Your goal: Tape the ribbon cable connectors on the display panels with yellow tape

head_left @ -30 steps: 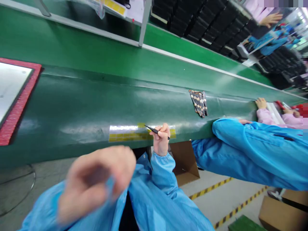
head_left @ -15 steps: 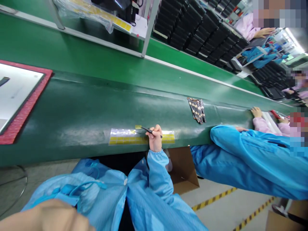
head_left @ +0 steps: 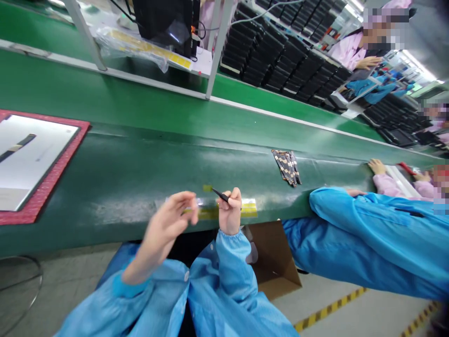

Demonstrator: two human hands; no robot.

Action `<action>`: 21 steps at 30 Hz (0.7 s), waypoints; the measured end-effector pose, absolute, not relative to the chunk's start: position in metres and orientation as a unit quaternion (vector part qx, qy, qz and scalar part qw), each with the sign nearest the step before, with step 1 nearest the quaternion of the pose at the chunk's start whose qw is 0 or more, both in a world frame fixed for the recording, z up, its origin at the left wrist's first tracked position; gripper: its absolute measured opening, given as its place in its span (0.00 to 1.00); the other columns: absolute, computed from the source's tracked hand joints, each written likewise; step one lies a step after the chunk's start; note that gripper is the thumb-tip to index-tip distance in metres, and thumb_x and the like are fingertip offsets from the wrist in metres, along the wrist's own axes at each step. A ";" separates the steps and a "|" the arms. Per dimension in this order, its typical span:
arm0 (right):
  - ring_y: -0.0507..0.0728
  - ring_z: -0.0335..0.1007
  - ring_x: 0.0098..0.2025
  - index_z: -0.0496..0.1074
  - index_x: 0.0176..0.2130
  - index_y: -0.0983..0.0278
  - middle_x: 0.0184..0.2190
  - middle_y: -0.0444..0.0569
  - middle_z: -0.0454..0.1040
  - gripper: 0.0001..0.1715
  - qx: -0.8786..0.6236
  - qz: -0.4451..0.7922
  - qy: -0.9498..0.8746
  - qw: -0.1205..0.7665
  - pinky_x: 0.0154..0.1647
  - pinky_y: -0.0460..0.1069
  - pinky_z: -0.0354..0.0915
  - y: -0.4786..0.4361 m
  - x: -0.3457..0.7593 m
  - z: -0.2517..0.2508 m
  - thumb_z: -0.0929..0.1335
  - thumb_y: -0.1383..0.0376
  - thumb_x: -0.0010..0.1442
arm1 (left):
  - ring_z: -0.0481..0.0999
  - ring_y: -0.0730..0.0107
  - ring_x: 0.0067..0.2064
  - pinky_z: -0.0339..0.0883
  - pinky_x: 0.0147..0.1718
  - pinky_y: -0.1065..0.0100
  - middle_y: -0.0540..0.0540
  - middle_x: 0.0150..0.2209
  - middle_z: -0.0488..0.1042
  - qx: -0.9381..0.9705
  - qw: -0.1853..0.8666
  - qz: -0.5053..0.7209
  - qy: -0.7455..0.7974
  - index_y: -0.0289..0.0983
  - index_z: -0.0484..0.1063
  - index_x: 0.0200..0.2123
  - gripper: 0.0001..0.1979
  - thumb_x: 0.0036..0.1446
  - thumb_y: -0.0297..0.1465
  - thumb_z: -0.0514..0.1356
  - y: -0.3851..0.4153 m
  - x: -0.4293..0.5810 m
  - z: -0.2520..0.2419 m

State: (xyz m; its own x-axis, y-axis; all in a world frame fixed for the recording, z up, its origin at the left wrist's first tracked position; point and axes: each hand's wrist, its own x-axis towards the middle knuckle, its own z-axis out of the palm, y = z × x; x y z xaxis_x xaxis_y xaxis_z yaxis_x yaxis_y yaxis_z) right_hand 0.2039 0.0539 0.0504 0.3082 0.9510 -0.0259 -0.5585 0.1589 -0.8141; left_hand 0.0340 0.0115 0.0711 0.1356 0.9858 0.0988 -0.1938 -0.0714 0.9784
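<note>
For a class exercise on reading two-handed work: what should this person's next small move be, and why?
Probably the left hand should pinch the small yellow tab at the tip of the black tweezers. The right hand is holding the tweezers steady, and the left hand's fingers are raised and apart close beside the tab, so a short reach would likely take it.

- green conveyor belt [head_left: 140, 159]: smooth, glossy rubbery sheet
- black tweezers [head_left: 220, 195]: slim, matt finish
- blue smock [head_left: 228, 281]: thin, smooth cloth
- cardboard box [head_left: 273, 262]: matt brown paper board
</note>
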 end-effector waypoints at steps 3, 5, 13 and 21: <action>0.46 0.49 0.19 0.54 0.26 0.59 0.19 0.37 0.66 0.16 -0.320 0.579 -0.242 0.710 0.21 0.41 0.53 0.055 0.176 0.066 0.69 0.66 0.46 | 0.73 0.54 0.56 0.71 0.52 0.59 0.42 0.51 0.74 0.317 0.713 0.520 0.348 0.41 0.71 0.51 0.30 0.46 0.43 0.73 0.026 0.082 0.041; 0.47 0.49 0.20 0.54 0.27 0.59 0.20 0.36 0.62 0.15 -0.291 0.621 -0.207 0.698 0.22 0.40 0.53 0.059 0.160 0.068 0.68 0.65 0.48 | 0.74 0.50 0.55 0.71 0.51 0.55 0.42 0.46 0.76 0.217 0.816 0.463 0.269 0.38 0.73 0.47 0.28 0.46 0.47 0.72 0.030 0.103 0.023; 0.47 0.51 0.21 0.63 0.29 0.61 0.21 0.40 0.69 0.07 -0.371 0.642 -0.214 0.636 0.21 0.41 0.47 0.066 0.148 0.039 0.68 0.66 0.49 | 0.74 0.64 0.29 0.71 0.36 0.60 0.49 0.26 0.71 0.115 0.892 0.423 0.111 0.35 0.70 0.39 0.24 0.53 0.51 0.65 0.042 0.117 -0.007; 0.48 0.54 0.22 0.65 0.30 0.61 0.22 0.41 0.71 0.05 -0.379 0.653 -0.224 0.616 0.23 0.42 0.48 0.062 0.145 0.027 0.68 0.65 0.50 | 0.67 0.70 0.23 0.66 0.33 0.63 0.54 0.22 0.65 0.074 0.896 0.434 0.059 0.38 0.67 0.38 0.19 0.59 0.48 0.61 0.038 0.122 -0.028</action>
State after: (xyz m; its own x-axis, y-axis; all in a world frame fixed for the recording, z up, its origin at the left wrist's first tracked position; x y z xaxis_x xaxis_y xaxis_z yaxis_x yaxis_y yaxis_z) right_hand 0.1454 0.0623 0.0274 0.0459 0.9748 -0.2182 -0.6351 -0.1401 -0.7596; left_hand 0.1220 0.0383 -0.0285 0.6166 0.7862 -0.0410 -0.7687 0.6125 0.1840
